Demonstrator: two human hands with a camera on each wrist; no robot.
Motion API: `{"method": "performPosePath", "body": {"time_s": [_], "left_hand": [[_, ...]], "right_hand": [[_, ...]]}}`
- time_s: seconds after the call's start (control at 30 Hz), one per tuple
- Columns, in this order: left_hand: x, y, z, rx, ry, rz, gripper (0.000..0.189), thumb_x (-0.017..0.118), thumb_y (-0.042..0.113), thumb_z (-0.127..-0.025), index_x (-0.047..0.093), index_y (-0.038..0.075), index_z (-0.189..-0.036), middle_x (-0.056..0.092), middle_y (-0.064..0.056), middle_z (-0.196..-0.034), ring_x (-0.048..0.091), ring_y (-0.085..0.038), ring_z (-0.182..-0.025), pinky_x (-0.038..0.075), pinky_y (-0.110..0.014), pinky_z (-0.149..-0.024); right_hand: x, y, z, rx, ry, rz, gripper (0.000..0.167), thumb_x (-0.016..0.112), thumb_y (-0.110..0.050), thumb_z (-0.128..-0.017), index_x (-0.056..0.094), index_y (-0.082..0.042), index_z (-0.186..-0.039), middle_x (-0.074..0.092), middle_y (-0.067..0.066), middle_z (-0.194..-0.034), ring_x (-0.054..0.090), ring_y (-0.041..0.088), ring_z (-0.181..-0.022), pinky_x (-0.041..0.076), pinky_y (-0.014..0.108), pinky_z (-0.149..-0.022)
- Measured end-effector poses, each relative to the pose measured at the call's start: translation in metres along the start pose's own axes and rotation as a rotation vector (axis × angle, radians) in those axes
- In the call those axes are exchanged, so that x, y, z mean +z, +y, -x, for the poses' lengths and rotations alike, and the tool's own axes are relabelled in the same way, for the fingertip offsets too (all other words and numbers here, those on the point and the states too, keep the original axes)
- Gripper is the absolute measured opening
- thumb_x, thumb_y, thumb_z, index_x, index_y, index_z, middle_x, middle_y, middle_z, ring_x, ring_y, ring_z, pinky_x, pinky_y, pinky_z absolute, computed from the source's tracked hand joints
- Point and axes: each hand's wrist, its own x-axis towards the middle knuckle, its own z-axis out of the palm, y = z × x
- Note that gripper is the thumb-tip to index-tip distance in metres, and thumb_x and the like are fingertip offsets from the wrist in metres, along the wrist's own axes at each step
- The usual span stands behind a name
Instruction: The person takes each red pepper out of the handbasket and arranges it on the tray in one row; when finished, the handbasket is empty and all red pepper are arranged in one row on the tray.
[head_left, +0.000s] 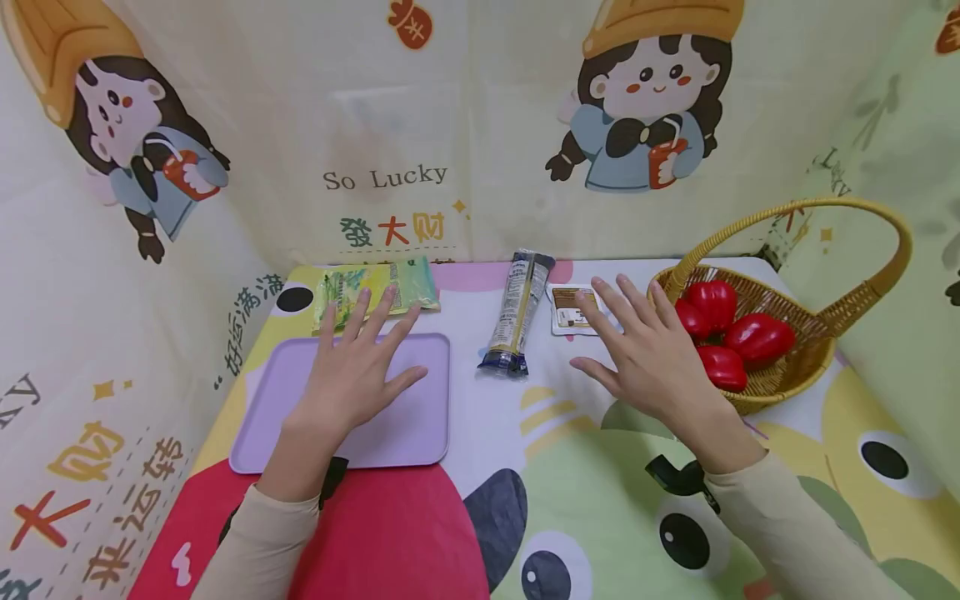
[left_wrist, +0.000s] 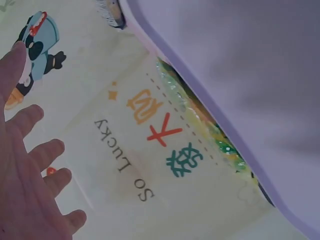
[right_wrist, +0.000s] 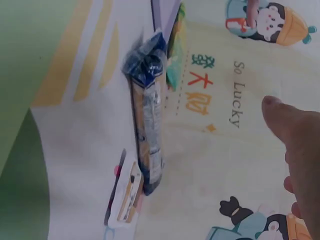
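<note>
My left hand point(head_left: 348, 379) hovers over the purple tray point(head_left: 427, 400) with its fingers spread, holding nothing. Behind the tray lies a green and yellow packet point(head_left: 408, 283), partly covered by the fingertips in the head view. On the other side, my right hand point(head_left: 660, 367) is spread above the table, between a small white-edged sachet point(head_left: 564, 310) and the wicker basket point(head_left: 787, 379). Its fingertips overlap the sachet in the head view. A long dark-blue-ended packet point(head_left: 517, 312) lies between the two hands; the right wrist view shows this long packet point(right_wrist: 150, 115) beside the sachet point(right_wrist: 126, 195).
Several shiny red fruits or vegetables point(head_left: 757, 340) sit in the basket, whose tall handle point(head_left: 892, 233) arches above it. A cartoon-printed cloth point(head_left: 510, 100) rises as a wall behind the table and along both sides. The table cover point(head_left: 390, 533) has large coloured cartoon shapes.
</note>
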Motion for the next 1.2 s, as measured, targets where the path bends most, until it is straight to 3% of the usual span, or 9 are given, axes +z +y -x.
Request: {"method": "performPosePath", "body": {"time_s": [0.3, 0.6, 0.7, 0.87, 1.07, 1.2], "left_hand": [[0.010, -0.021, 0.010, -0.049, -0.058, 0.066, 0.082, 0.052, 0.067, -0.098, 0.017, 0.034, -0.165, 0.007, -0.007, -0.174, -0.005, -0.035, -0.160, -0.006, -0.067, -0.122], [0.012, -0.041, 0.020, -0.077, -0.112, 0.162, 0.084, 0.054, 0.062, -0.099, 0.016, 0.028, -0.166, 0.006, -0.013, -0.173, -0.001, -0.044, -0.158, -0.002, -0.073, -0.119], [0.011, -0.049, 0.023, -0.075, -0.129, 0.196, 0.085, 0.054, 0.061, -0.100, 0.015, 0.026, -0.166, 0.006, -0.015, -0.173, -0.001, -0.048, -0.157, 0.001, -0.076, -0.117], [0.007, -0.063, 0.031, -0.098, -0.139, 0.226, 0.088, 0.055, 0.063, -0.099, 0.013, 0.025, -0.167, 0.004, -0.019, -0.172, -0.001, -0.048, -0.156, 0.004, -0.078, -0.116], [0.004, -0.080, 0.045, -0.144, -0.133, 0.260, 0.092, 0.058, 0.062, -0.097, 0.013, 0.021, -0.167, 0.004, -0.021, -0.171, 0.000, -0.051, -0.155, 0.005, -0.080, -0.113], [0.006, -0.086, 0.053, -0.167, -0.134, 0.282, 0.094, 0.061, 0.060, -0.096, 0.013, 0.021, -0.167, 0.005, -0.022, -0.171, -0.001, -0.052, -0.155, 0.006, -0.081, -0.112]], "right_hand": [[-0.004, 0.019, 0.014, -0.004, 0.027, -0.043, 0.090, 0.072, -0.054, -0.087, 0.037, -0.017, -0.160, 0.028, 0.015, -0.167, 0.026, 0.039, -0.153, 0.014, 0.056, -0.127], [0.001, 0.043, 0.030, -0.011, 0.101, -0.131, 0.089, 0.075, -0.049, -0.085, 0.038, -0.018, -0.160, 0.032, 0.013, -0.166, 0.029, 0.038, -0.152, 0.023, 0.056, -0.124], [0.003, 0.054, 0.034, -0.021, 0.138, -0.158, 0.083, 0.072, -0.047, -0.087, 0.041, -0.016, -0.158, 0.035, 0.014, -0.164, 0.033, 0.039, -0.149, 0.025, 0.056, -0.124], [0.004, 0.071, 0.040, -0.039, 0.197, -0.210, 0.075, 0.057, -0.058, -0.097, 0.046, -0.012, -0.155, 0.041, 0.017, -0.160, 0.038, 0.043, -0.144, 0.027, 0.058, -0.122], [0.006, 0.090, 0.056, -0.050, 0.214, -0.297, 0.074, 0.063, -0.055, -0.095, 0.051, -0.009, -0.150, 0.046, 0.020, -0.154, 0.044, 0.048, -0.137, 0.030, 0.059, -0.119], [0.006, 0.103, 0.065, -0.043, 0.246, -0.362, 0.075, 0.059, -0.062, -0.096, 0.055, -0.006, -0.146, 0.050, 0.020, -0.150, 0.046, 0.050, -0.132, 0.030, 0.057, -0.120]]}}
